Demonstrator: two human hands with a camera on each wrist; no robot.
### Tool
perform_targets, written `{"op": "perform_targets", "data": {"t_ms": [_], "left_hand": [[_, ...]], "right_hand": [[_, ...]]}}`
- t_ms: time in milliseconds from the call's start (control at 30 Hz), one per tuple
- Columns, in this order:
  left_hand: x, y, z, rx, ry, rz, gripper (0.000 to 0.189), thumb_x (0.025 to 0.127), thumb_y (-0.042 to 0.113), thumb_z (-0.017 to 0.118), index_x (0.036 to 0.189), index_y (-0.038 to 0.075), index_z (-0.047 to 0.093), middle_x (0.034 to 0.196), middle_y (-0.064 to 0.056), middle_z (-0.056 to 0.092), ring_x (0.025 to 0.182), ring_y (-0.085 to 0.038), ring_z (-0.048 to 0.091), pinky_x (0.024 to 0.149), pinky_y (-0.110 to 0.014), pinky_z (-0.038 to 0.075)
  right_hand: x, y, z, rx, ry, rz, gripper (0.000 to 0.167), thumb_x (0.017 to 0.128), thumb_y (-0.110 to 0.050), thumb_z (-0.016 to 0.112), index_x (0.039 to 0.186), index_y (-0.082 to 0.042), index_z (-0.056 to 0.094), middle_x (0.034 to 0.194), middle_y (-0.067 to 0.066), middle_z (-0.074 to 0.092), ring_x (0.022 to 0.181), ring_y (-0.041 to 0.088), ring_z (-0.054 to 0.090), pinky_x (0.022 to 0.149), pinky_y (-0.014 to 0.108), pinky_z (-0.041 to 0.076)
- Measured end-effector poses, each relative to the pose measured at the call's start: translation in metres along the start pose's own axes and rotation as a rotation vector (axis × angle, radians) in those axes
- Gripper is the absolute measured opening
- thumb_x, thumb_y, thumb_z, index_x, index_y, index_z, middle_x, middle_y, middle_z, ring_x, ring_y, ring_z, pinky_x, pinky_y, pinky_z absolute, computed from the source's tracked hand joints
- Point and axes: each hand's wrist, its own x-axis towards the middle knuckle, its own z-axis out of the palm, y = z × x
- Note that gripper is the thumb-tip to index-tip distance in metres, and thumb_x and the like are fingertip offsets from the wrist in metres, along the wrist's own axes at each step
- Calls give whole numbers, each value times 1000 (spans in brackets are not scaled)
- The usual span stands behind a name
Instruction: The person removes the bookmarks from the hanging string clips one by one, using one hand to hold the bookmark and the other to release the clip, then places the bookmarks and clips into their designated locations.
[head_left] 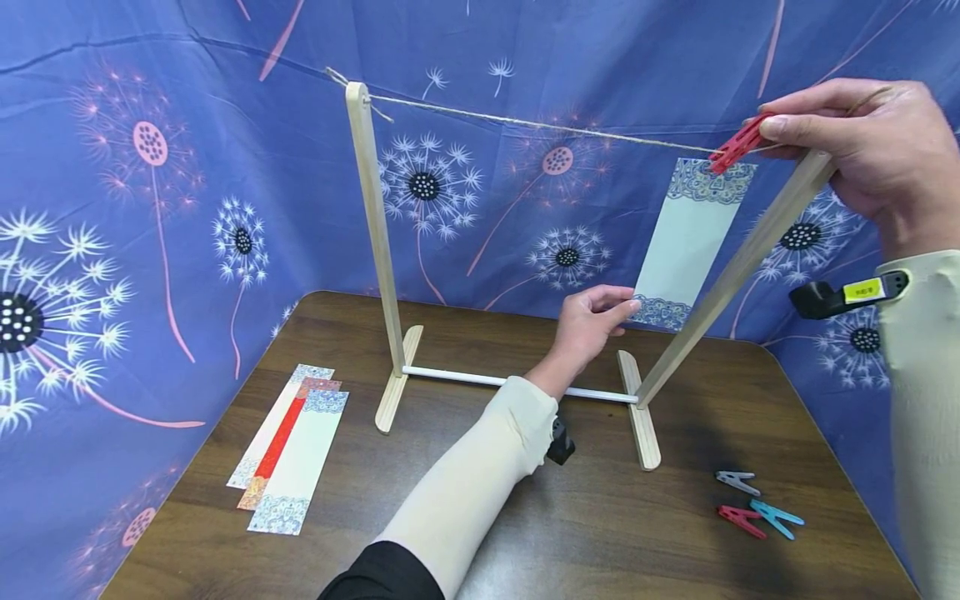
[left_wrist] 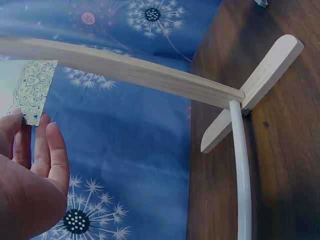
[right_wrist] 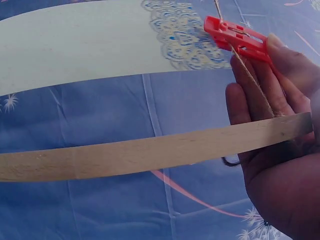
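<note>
A pale bookmark-like card [head_left: 688, 237] with blue patterned ends hangs upright below the twine [head_left: 540, 125], near the right wooden post. Between thumb and fingers my left hand [head_left: 588, 323] pinches its lower left corner; the left wrist view shows that patterned end [left_wrist: 36, 90]. At the right end of the line, my right hand [head_left: 896, 154] pinches a red clothespin [head_left: 738, 146] by its handles. In the right wrist view the clothespin [right_wrist: 237, 37] lies across the twine and overlaps the card's top end [right_wrist: 185, 37]; I cannot tell whether its jaws grip the card.
The wooden stand has a left post [head_left: 375, 225], a right post [head_left: 738, 271] and a white crossbar [head_left: 453, 377]. Overlapping cards [head_left: 300, 458] lie at the table's left. Grey [head_left: 738, 481], red [head_left: 742, 521] and blue [head_left: 777, 517] clothespins lie at the right.
</note>
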Motion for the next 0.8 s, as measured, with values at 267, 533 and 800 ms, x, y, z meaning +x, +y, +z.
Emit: {"op": "perform_targets", "data": {"t_ms": [267, 533, 800], "left_hand": [[-1, -4, -9, 7, -9, 10, 18, 92, 6, 79, 109, 1, 78, 98, -6, 78, 76, -7, 68, 66, -28, 63], [-6, -6, -24, 3, -21, 26, 19, 93, 7, 78, 111, 1, 77, 99, -7, 78, 80, -8, 70, 68, -30, 64], [-14, -10, -46, 12, -19, 6, 18, 93, 8, 78, 110, 2, 77, 99, -7, 77, 82, -9, 70, 70, -32, 64]], "right_hand": [[6, 0, -2, 221, 22, -127, 26, 90, 8, 73, 116, 11, 72, 102, 11, 75, 84, 16, 77, 81, 21, 56], [7, -3, -8, 301, -14, -304, 29, 92, 14, 67, 120, 21, 64, 103, 20, 73, 87, 23, 76, 85, 27, 57], [7, -5, -21, 392, -63, -353, 25, 95, 19, 60, 119, 21, 62, 106, 22, 74, 91, 26, 74, 87, 27, 58]]}}
